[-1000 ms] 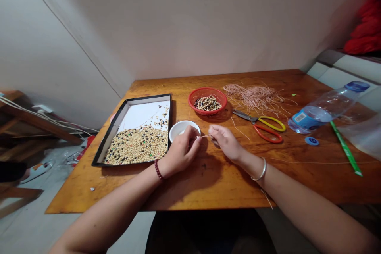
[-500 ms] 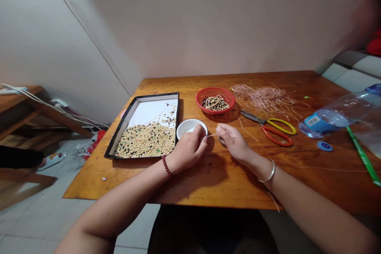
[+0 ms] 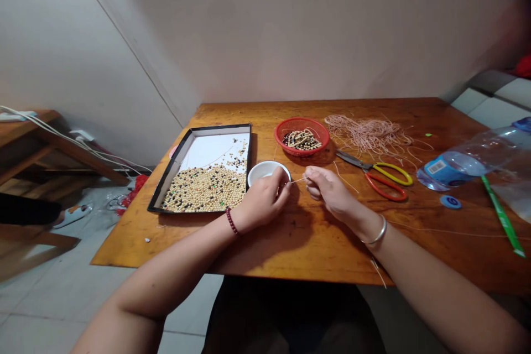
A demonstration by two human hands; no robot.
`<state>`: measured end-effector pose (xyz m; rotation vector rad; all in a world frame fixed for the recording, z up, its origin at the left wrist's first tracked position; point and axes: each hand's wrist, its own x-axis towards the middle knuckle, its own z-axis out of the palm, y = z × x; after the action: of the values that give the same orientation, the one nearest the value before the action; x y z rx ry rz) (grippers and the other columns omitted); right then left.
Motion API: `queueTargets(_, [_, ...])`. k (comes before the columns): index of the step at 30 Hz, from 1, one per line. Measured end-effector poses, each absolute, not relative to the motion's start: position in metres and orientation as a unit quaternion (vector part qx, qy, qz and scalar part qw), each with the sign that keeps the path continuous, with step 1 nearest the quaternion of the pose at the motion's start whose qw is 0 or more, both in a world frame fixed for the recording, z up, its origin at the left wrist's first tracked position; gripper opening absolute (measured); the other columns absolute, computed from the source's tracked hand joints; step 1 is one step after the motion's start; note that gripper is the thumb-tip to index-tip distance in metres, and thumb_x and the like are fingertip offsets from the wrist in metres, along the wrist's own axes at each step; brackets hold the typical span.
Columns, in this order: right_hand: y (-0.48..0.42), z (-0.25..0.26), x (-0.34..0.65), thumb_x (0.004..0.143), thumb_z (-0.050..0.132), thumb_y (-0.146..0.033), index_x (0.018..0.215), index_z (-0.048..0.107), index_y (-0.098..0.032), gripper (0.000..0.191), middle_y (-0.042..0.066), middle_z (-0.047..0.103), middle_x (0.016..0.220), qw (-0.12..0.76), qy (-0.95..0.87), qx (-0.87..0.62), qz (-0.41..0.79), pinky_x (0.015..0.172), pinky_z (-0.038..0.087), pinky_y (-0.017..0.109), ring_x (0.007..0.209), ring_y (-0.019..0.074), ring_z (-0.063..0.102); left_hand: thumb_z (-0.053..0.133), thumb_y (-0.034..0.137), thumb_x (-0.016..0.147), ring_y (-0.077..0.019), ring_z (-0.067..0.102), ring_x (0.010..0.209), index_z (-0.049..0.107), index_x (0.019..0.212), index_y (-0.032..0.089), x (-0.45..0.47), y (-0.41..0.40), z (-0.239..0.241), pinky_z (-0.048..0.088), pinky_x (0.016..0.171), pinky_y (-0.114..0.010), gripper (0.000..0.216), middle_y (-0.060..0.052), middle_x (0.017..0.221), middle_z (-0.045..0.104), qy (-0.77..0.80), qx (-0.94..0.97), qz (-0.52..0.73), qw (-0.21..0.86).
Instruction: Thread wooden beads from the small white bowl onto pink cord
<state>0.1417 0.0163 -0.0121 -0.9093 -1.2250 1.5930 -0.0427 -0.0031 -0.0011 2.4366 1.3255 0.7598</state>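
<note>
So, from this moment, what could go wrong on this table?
The thin cord pinched between the left hand and right hand might slip free. The left hand, seemingly very close to the white bowl, could knock it. A bump to the tray might scatter its loose beads.

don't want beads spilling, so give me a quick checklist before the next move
1. Thin pale cord held by left hand and right hand: ok, it spans the gap.
2. Left hand clear of small round white bowl: cannot tell, they overlap in view.
3. Rectangular black-edged tray flat, small cream and dark beads inside: ok.
4. Round red plastic basket upright: ok.
5. Metal scissors with red and yellow handles away from both hands: ok.
</note>
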Motion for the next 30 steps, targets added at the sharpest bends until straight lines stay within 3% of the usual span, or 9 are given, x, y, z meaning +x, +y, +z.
queueTargets(5, [0.022,0.002,0.153,0.079,0.051,-0.029,0.063,0.033,-0.020,0.026,-0.008,0.028,0.060,0.510,-0.452,-0.371,0.631,0.041,0.009,0.021,0.042,0.0028,0.015,0.034,0.027,0.096,-0.0155,0.048,0.066,0.043,0.092,0.018,-0.047,0.005,-0.004,0.035,0.061,-0.028,0.014,-0.005,0.080,0.058,0.474,0.834,0.253,0.125])
queueTargets(13, [0.023,-0.004,0.148,0.075,0.050,-0.027,0.060,0.032,-0.020,0.025,-0.009,0.026,0.055,0.487,-0.459,-0.387,0.635,0.040,0.008,0.020,0.039,0.0027,0.016,0.031,0.020,0.095,-0.0159,0.051,0.067,0.047,0.111,0.018,-0.050,0.004,-0.003,0.038,0.063,-0.028,0.023,-0.004,0.080,0.060,0.441,0.851,0.233,0.162])
queueTargets(19, [0.023,-0.006,0.146,0.075,0.051,-0.032,0.061,0.038,-0.020,0.022,-0.009,0.028,0.049,0.472,-0.475,-0.393,0.630,0.039,0.008,0.020,0.037,0.0030,0.018,0.033,0.027,0.097,-0.0143,0.051,0.069,0.053,0.091,0.018,-0.048,0.005,0.001,0.038,0.066,-0.027,0.023,-0.003,0.080,0.059,0.450,0.838,0.268,0.155])
queueTargets(30, [0.017,-0.013,0.137,0.075,0.057,-0.040,0.060,0.041,-0.020,0.030,-0.008,0.030,0.049,0.422,-0.523,-0.402,0.622,0.040,0.013,0.021,0.041,0.0050,0.021,0.031,0.028,0.097,-0.0146,0.049,0.068,0.048,0.095,0.018,-0.045,0.006,0.000,0.039,0.064,-0.027,0.020,-0.004,0.080,0.058,0.443,0.822,0.280,0.223])
